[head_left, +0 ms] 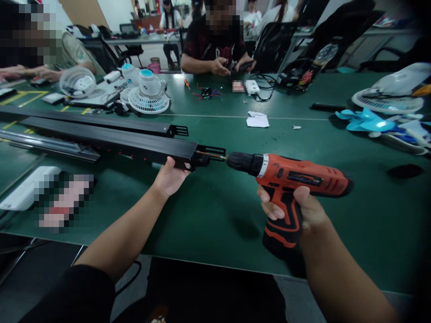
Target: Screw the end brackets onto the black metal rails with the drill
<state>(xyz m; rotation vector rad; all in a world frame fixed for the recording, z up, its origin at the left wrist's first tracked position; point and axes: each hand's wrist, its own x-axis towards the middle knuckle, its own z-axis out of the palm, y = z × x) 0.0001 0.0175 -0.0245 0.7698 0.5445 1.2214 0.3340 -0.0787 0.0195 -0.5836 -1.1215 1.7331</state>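
My right hand (286, 204) is wrapped round the handle of an orange and black cordless drill (303, 172). Its long, thin bit (215, 156) points left, toward the end of a long black rectangular housing (134, 141); whether the tip touches a screw there cannot be made out. Around the near side of that housing, close to its end, my left hand (173, 177) is closed. A slotted black bracket (215, 151) sticks out from the same end. Behind lies a second black housing (144, 124) with a similar bracket.
A shiny metal strip (54, 146) lies left on the green table (208, 215). White fans (148, 96), a small orange screwdriver (186, 84), wired parts (207, 93) and folded paper (257, 120) lie farther back. Blue fan blades (373, 121) are at right. A person (213, 49) sits opposite.
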